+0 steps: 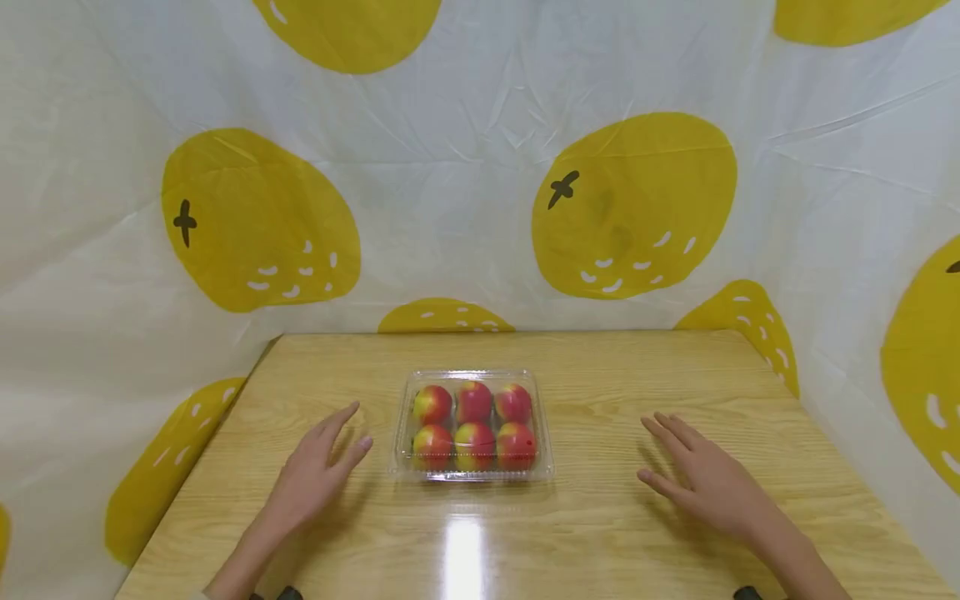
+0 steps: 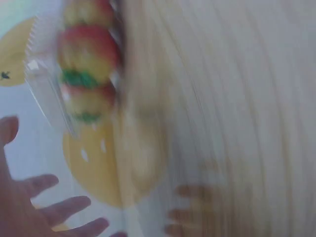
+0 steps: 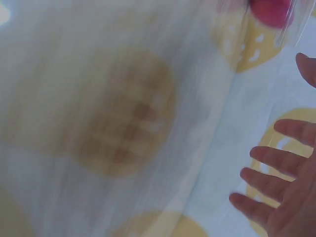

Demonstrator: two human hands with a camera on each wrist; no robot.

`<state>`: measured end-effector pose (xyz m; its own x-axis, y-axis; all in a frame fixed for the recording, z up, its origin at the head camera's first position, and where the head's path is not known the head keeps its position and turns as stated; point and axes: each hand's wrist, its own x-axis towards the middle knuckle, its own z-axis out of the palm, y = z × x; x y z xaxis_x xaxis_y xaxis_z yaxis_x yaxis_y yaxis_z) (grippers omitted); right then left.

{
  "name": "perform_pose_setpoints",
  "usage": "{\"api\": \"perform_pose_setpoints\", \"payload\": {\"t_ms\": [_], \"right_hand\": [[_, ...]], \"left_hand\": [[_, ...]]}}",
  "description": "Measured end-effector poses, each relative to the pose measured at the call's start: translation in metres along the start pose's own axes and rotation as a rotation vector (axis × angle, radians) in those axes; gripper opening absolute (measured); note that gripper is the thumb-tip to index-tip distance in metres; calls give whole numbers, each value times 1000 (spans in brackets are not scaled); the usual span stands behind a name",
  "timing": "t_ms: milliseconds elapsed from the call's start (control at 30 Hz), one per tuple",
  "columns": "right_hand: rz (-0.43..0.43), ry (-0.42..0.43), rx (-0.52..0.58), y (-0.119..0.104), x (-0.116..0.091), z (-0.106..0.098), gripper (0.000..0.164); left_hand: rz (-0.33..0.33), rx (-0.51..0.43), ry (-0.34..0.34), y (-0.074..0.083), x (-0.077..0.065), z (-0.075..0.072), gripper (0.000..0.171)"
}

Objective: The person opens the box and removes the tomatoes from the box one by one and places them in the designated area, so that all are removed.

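A clear plastic clamshell box [image 1: 471, 477] stands on the wooden table, its lid down over several red-and-yellow apples [image 1: 474, 446] set in two rows. Just left of the box, my left hand [image 1: 315, 471] hovers with fingers extended, touching nothing. My right hand [image 1: 701, 479] is farther off on the right, fingers spread and apart from the box. In the left wrist view the apples [image 2: 89, 52] appear blurred, with green at their bases, beyond the left hand [image 2: 47, 210]. One apple [image 3: 271, 11] shows at the top of the right wrist view, above the right hand [image 3: 286, 177].
The light wooden table [image 1: 600, 542] has a glossy top with a bright reflection near its front. A white curtain [image 1: 450, 208] printed with large yellow fruit hangs behind it and along both sides.
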<state>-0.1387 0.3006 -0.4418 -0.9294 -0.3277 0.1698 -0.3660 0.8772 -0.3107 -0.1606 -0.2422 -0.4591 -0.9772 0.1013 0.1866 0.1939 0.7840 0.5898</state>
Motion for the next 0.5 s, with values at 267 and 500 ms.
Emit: {"api": "perform_pose_setpoints", "payload": {"t_ms": [267, 500], "right_hand": [[-159, 84, 56, -40, 6, 9, 63], [-372, 242, 16, -71, 28, 18, 70]], "left_hand": [[-224, -693, -103, 24, 0, 13, 56], [-404, -999, -105, 33, 11, 28, 58]]}}
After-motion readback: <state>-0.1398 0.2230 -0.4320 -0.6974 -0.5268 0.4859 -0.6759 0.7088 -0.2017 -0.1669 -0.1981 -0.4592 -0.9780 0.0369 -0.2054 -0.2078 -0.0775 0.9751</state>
